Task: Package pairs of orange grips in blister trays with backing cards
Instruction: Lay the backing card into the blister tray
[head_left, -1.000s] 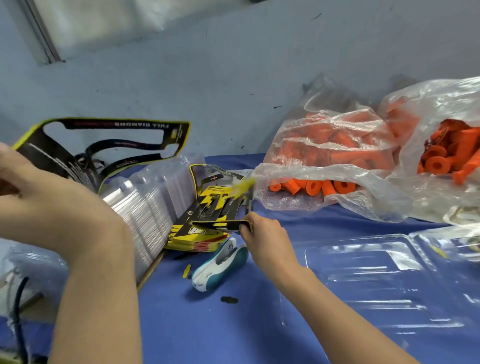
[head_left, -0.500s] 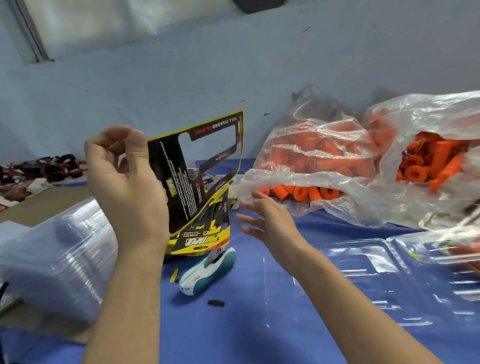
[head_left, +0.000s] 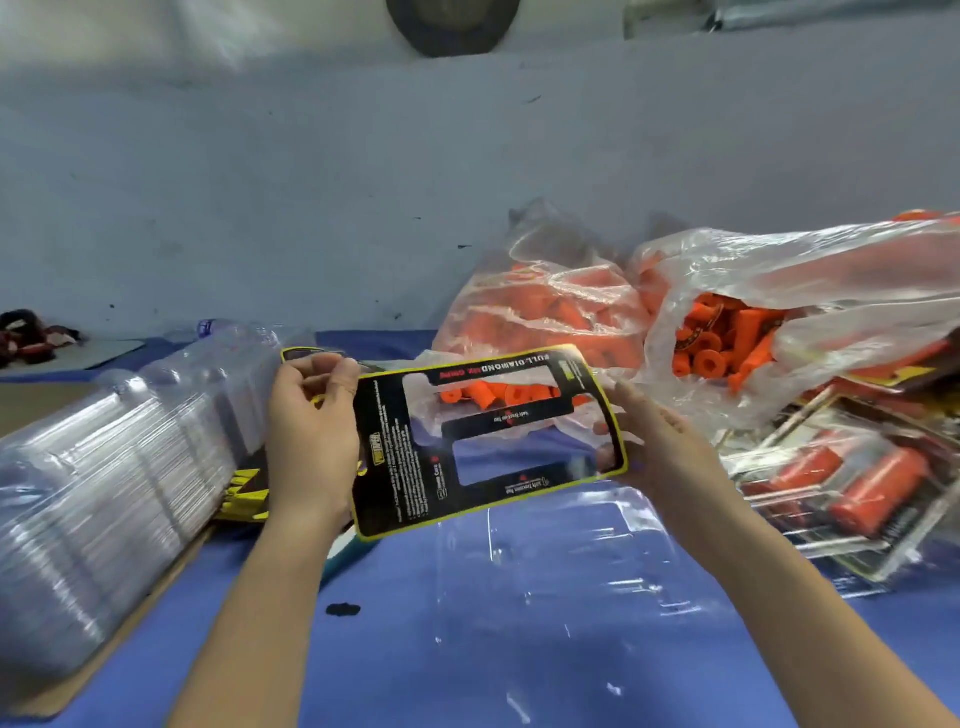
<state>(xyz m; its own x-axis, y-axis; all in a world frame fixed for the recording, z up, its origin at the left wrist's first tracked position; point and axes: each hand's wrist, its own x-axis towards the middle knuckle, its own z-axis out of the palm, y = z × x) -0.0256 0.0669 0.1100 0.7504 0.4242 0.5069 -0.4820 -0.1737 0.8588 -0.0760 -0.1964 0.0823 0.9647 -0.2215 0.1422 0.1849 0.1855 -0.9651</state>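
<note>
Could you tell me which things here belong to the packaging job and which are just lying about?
Job:
black, yellow-edged backing card, held by left hand and right hand
clear blister tray
bagged orange grips
stacked clear trays
finished packs

Lying about:
small black scrap
dark red items, far left

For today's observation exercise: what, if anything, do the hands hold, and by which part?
Both hold the backing card: left hand grips its left end; right hand's fingers support its right edge.

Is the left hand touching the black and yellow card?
Touching. The head view shows the left hand gripping the backing card at its left edge, fingers curled over it.
</note>
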